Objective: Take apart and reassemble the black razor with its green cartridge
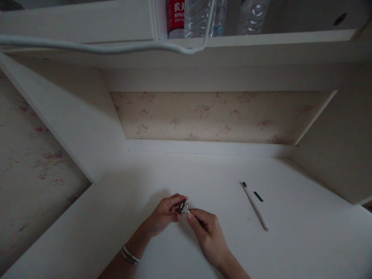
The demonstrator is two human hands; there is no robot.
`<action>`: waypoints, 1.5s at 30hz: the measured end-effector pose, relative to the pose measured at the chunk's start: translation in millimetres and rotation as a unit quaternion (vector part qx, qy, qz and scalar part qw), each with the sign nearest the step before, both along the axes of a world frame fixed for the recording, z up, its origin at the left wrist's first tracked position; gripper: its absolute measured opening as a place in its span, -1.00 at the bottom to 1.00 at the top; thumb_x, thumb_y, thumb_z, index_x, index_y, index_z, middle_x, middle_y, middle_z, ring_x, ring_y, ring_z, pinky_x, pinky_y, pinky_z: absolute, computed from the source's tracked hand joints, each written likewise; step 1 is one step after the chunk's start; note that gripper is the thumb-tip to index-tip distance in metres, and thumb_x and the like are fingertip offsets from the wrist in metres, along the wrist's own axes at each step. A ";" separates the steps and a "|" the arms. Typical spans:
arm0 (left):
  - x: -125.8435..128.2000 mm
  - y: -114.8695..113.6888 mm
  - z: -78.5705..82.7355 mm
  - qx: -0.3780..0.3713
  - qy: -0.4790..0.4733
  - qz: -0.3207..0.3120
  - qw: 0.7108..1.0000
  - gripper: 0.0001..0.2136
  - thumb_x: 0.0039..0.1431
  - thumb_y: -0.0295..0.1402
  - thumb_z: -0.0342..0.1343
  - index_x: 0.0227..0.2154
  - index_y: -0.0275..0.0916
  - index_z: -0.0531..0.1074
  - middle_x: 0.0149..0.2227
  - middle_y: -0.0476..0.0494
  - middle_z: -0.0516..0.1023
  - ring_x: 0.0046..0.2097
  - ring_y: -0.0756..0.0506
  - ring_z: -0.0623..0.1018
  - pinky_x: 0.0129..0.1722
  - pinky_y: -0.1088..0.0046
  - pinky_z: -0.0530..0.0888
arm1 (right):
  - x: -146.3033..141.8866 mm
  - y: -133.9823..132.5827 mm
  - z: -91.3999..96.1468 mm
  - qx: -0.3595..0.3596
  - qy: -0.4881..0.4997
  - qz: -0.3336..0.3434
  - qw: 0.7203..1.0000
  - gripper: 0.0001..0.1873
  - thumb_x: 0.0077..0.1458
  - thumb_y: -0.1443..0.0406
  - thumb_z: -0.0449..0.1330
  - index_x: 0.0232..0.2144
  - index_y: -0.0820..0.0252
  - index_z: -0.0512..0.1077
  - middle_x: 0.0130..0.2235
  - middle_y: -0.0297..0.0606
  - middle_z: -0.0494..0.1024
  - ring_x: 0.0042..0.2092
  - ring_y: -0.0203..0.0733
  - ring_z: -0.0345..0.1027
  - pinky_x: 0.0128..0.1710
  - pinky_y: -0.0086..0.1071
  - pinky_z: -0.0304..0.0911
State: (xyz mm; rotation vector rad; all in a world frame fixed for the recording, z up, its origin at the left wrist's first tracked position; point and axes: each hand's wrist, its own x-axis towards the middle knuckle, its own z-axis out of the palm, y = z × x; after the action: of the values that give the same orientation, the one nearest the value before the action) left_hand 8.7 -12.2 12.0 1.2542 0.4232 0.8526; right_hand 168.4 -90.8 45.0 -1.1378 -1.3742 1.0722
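Note:
Near the front middle of the white desk, my two hands meet over one small object. My left hand pinches a small narrow black piece between thumb and fingers. Beside it, in the gap between the hands, is a shiny silvery metal part, which touches or adjoins the black piece. My right hand is closed, thumb against forefinger, on the metal part's near end; a dark length shows under the fingers. The object is too small and dim to name, and much of it is hidden by my fingers.
A slender white stick with a dark head lies slantwise on the desk to the right, beside a short black strip. Overhead, a shelf holds clear plastic bottles and a red package. A white cable hangs before it.

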 end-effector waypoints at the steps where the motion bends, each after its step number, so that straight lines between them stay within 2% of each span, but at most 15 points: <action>1: -0.7 0.1 0.8 0.004 0.005 -0.001 1.000 -0.47 -0.22 -0.10 0.36 -0.13 -0.20 0.51 -0.32 -0.05 0.25 -0.31 0.00 0.25 -0.35 0.52 0.17 | 0.4 -0.2 0.2 -0.024 0.019 0.011 0.999 -0.61 0.15 0.07 0.12 -0.55 0.23 0.41 -0.58 -0.40 0.17 -0.52 -0.31 -0.02 -0.54 -0.42 -0.15; 4: -2.4 0.0 3.3 0.018 0.026 -0.010 0.999 -0.48 -0.21 -0.09 0.35 -0.15 -0.24 0.52 -0.32 -0.07 0.26 -0.32 -0.01 0.25 -0.37 0.52 0.17 | 3.5 1.7 0.2 -0.128 0.109 0.084 0.982 -0.60 0.12 0.03 0.12 -0.55 0.21 0.36 -0.67 -0.47 0.08 -0.63 -0.36 -0.17 -0.63 -0.42 -0.27; 5: -2.7 -0.1 4.0 0.023 0.033 -0.009 0.999 -0.48 -0.20 -0.09 0.34 -0.15 -0.24 0.51 -0.32 -0.07 0.26 -0.32 -0.01 0.24 -0.37 0.52 0.16 | 4.7 2.6 0.2 -0.138 0.122 0.097 0.978 -0.59 0.12 0.02 0.12 -0.56 0.21 0.35 -0.68 -0.49 0.06 -0.64 -0.37 -0.20 -0.63 -0.41 -0.29; 9: -2.5 -1.2 5.8 0.047 0.051 0.017 0.997 -0.49 -0.12 -0.10 0.31 -0.09 -0.24 0.49 -0.31 -0.07 0.24 -0.34 0.00 0.23 -0.38 0.51 0.17 | 7.0 4.1 -0.5 -0.061 0.075 0.059 0.994 -0.57 0.14 0.03 0.13 -0.59 0.23 0.34 -0.60 -0.45 0.05 -0.55 -0.35 -0.15 -0.58 -0.41 -0.24; 11: -2.0 -1.7 6.5 0.057 0.053 0.023 0.997 -0.50 -0.08 -0.10 0.28 -0.08 -0.24 0.48 -0.30 -0.09 0.25 -0.32 -0.01 0.25 -0.36 0.51 0.19 | 6.7 3.9 -2.2 -0.049 0.063 0.051 0.995 -0.58 0.16 0.04 0.12 -0.56 0.23 0.36 -0.58 -0.44 0.03 -0.53 -0.34 -0.15 -0.56 -0.40 -0.23; 16: -1.3 -2.2 8.3 0.069 0.051 0.015 0.996 -0.51 -0.02 -0.10 0.24 -0.05 -0.24 0.46 -0.28 -0.11 0.26 -0.29 -0.03 0.26 -0.33 0.50 0.22 | 7.0 5.8 -5.6 -0.071 0.083 0.058 0.992 -0.58 0.16 0.03 0.11 -0.55 0.22 0.35 -0.60 -0.45 0.05 -0.55 -0.36 -0.16 -0.58 -0.40 -0.26; 21: -2.9 -1.2 7.5 0.062 0.047 -0.014 0.997 -0.48 -0.05 -0.06 0.24 -0.05 -0.25 0.46 -0.30 -0.08 0.27 -0.32 -0.01 0.26 -0.32 0.51 0.24 | 11.6 9.3 -1.2 -0.109 0.104 0.112 0.982 -0.53 0.12 -0.01 0.13 -0.63 0.19 0.22 -0.67 -0.50 0.06 -0.62 -0.40 -0.18 -0.64 -0.43 -0.27; 25: -3.8 0.3 3.2 0.046 0.037 -0.022 0.998 -0.49 -0.07 -0.07 0.26 -0.06 -0.22 0.46 -0.32 -0.06 0.28 -0.33 0.01 0.27 -0.33 0.53 0.22 | 13.3 9.9 -1.8 -0.112 0.111 0.140 0.977 -0.55 0.16 0.00 0.09 -0.57 0.20 0.25 -0.67 -0.50 0.08 -0.63 -0.40 -0.17 -0.65 -0.44 -0.26; 31: -3.4 1.8 0.1 0.065 0.053 0.025 0.996 -0.54 -0.01 -0.14 0.25 -0.05 -0.23 0.45 -0.28 -0.08 0.28 -0.27 -0.01 0.29 -0.32 0.55 0.24 | 10.6 9.0 -5.4 -0.048 0.039 0.076 0.995 -0.57 0.18 0.01 0.08 -0.52 0.23 0.29 -0.57 -0.46 0.08 -0.53 -0.37 -0.12 -0.58 -0.45 -0.18; 37: -1.9 -1.2 3.1 0.088 0.064 0.020 0.994 -0.54 0.03 -0.12 0.21 -0.03 -0.25 0.43 -0.28 -0.09 0.26 -0.30 0.00 0.28 -0.37 0.55 0.24 | 9.6 9.2 -3.3 -0.116 0.115 0.089 0.983 -0.53 0.11 -0.01 0.13 -0.61 0.19 0.20 -0.65 -0.50 0.04 -0.62 -0.41 -0.18 -0.64 -0.44 -0.27; 45: 0.0 -2.9 5.2 0.093 0.073 0.029 0.993 -0.51 0.03 -0.06 0.18 -0.01 -0.24 0.43 -0.26 -0.11 0.27 -0.30 -0.01 0.27 -0.37 0.53 0.22 | 9.5 9.2 -0.3 -0.135 0.141 0.088 0.977 -0.53 0.06 -0.03 0.16 -0.61 0.21 0.24 -0.66 -0.50 0.06 -0.64 -0.43 -0.19 -0.67 -0.46 -0.30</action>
State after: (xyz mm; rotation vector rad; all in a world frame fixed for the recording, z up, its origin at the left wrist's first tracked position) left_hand 8.7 -15.1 17.3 1.4888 0.5080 0.8664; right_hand 177.9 -81.6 44.7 -1.0187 -1.1433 1.5225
